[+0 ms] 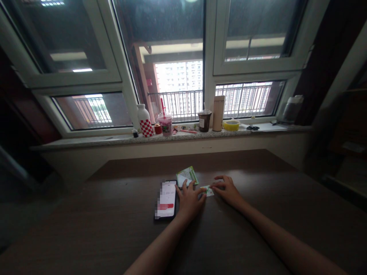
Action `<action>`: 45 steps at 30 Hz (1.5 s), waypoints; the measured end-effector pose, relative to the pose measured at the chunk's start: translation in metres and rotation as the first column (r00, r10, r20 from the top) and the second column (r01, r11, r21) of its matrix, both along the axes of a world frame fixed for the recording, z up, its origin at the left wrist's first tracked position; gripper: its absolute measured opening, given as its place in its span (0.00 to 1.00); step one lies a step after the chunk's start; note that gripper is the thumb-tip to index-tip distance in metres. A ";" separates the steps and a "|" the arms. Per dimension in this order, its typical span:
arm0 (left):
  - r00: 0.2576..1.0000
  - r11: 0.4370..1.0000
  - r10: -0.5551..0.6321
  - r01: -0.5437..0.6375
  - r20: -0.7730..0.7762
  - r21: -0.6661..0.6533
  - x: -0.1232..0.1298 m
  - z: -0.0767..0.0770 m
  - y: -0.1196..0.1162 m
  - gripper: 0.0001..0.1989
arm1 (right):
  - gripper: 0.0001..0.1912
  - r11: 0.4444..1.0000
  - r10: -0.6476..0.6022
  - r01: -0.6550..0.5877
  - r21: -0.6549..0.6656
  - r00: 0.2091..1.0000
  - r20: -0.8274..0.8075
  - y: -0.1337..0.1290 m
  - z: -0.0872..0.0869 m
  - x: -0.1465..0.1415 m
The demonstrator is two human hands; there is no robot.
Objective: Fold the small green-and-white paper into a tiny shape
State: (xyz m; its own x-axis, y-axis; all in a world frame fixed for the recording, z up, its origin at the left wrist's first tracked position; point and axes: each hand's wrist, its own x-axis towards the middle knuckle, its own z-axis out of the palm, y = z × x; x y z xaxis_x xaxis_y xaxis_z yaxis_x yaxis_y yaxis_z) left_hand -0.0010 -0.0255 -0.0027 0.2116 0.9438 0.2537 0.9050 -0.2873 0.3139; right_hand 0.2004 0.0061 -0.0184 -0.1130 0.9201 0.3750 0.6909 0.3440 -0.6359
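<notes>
A small white and green piece of paper (210, 193) lies between my hands on the dark brown table (120, 244). My left hand (189, 198) grips its left edge with thumb and forefinger, the other fingers spread toward the packet. At the opposite edge, the thumb and forefinger of my right hand (228, 190) pinch the paper. Just beyond my left fingertips is a flat green and white packet (192, 175), with a white piece on it. A phone (168, 200) with a lit screen lies left of my left hand.
Behind the table, a stone windowsill (114, 138) holds a checkered bottle (146, 124), a pink drink cup (165, 125), a dark drink cup (204, 122), a tan box (218, 114), a yellow tape roll (231, 125) and black scissors (252, 128).
</notes>
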 end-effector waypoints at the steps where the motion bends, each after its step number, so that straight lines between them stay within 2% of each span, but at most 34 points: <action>1: 1.000 1.000 -0.001 0.001 0.001 0.002 0.000 0.000 0.000 0.14 | 0.06 1.000 0.013 -0.013 -0.011 1.000 -0.013 0.000 0.000 0.000; 8: 1.000 1.000 0.003 -0.003 0.002 0.025 0.000 -0.002 0.000 0.13 | 0.03 0.994 0.077 -0.079 -0.080 0.997 -0.021 -0.004 0.004 -0.003; 17: 1.000 0.999 0.010 -0.010 -0.013 0.034 0.001 -0.003 0.001 0.14 | 0.07 0.997 -0.043 0.045 -0.058 0.998 0.036 -0.003 0.004 -0.008; 24: 1.000 0.999 0.012 -0.011 -0.026 0.036 0.001 0.000 -0.001 0.14 | 0.09 0.996 -0.089 0.089 0.002 0.989 0.116 -0.001 0.002 -0.010; 36: 0.999 1.000 0.019 -0.018 -0.039 0.011 0.002 0.001 0.002 0.14 | 0.12 0.994 -0.105 0.109 -0.010 0.979 0.177 -0.002 0.004 -0.011; 45: 1.000 1.000 0.010 -0.010 -0.013 -0.008 0.002 0.004 -0.001 0.14 | 0.10 0.996 -0.083 0.085 -0.011 0.988 0.133 0.002 0.000 -0.007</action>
